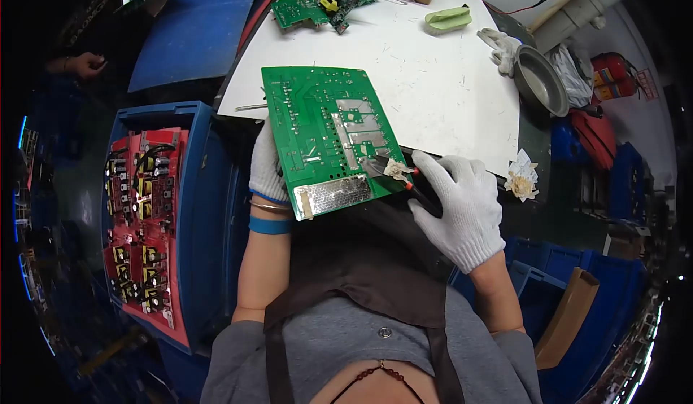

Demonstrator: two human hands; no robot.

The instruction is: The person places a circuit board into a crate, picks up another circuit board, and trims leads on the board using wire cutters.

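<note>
A large green circuit board [310, 130], solder side facing up, is held tilted over the front edge of the white work surface [447, 86]. My left hand [267, 166], in a white knit glove, grips the board's left side from beneath, its fingers mostly hidden behind it. My right hand [462, 202], gloved too, is closed around red-and-black-handled cutters [408, 177]. Their metal jaws lie at the board's lower right, beside the silvery solder areas. A crumpled pale scrap sits at the cutters' pivot. Whether the jaws grip a lead is too small to tell.
Left stands a blue crate [195, 224] with red boards and components. Smaller green boards [299, 12] lie at the back. Rightward are a green pad [447, 19], white gloves [498, 47], a metal bowl [541, 83] and crumpled paper [521, 177]. Another person's hand [86, 65] shows far left.
</note>
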